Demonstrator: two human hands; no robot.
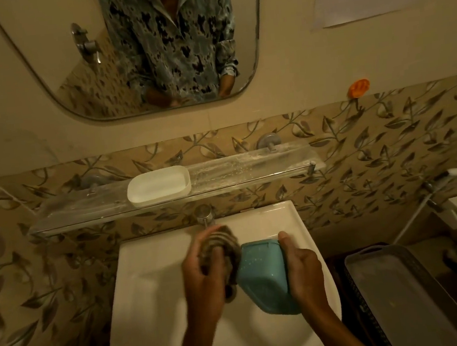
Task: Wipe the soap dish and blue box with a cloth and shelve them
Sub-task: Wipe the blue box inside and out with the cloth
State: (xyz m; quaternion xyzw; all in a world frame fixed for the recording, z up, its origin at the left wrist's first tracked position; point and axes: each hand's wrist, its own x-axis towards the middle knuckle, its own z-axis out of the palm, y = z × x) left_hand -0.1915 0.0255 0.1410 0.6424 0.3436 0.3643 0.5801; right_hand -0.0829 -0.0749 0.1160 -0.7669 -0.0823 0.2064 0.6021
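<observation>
Fingers (200,239) of the left hand (201,271) are curled tight round a bunched striped cloth (228,237), pressing it against the left side of the blue box (264,279). The right hand (302,272) grips the box from the other side, thumb hooked over its far edge, the other fingers hidden behind it. The box hangs tilted over the sink (150,293), its long axis running from the tap (203,216) back toward the person, with drops showing on its upper face. From where I stand it looks mid-wipe, not ready to put away. The soap dish (158,184) sits on the glass shelf (249,167), left of the middle. The shelf lies beyond and above the box, and the bare stretch right of the dish is straight ahead of the right hand. I'd expect that hand to lift the box there, long side along the shelf.
</observation>
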